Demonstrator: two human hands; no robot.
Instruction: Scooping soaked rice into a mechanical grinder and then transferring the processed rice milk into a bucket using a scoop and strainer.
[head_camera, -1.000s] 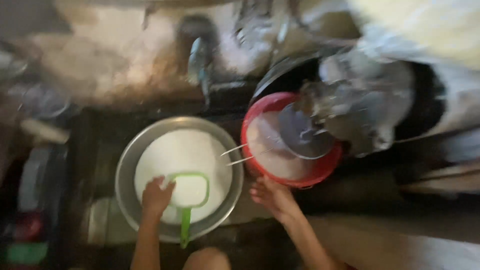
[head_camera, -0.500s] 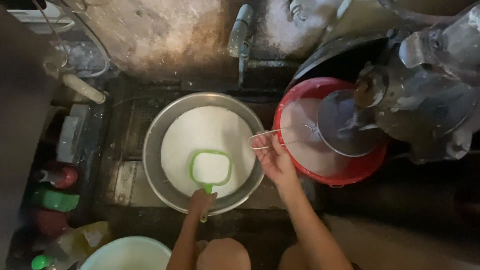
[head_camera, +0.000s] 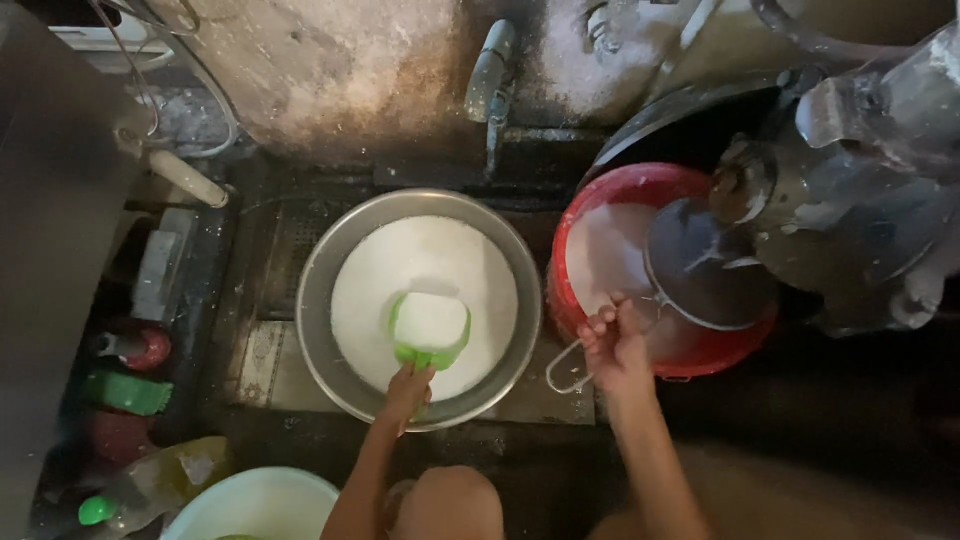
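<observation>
I scoop white liquid with a green scoop and hold a wire handle at the red bucket.

My left hand (head_camera: 408, 388) has its fingers wrapped tight around the handle of the green scoop (head_camera: 430, 328). The scoop is full of white liquid and sits in the near part of the big metal bowl (head_camera: 322, 270). The bowl is in the middle, below the tap (head_camera: 490, 80) on the far wall. My right hand (head_camera: 615, 345) is to the right, and its fingers are curled shut around the wire handle (head_camera: 566, 368) of a round metal strainer (head_camera: 705, 265). The strainer rests on top of the red bucket (head_camera: 600, 195), just right of the bowl. A grey metal machine (head_camera: 860, 190) hangs over the bucket's far right side. Bottles (head_camera: 125, 345) stand at the far left, and a pale tub (head_camera: 255, 505) is near my left arm.
</observation>
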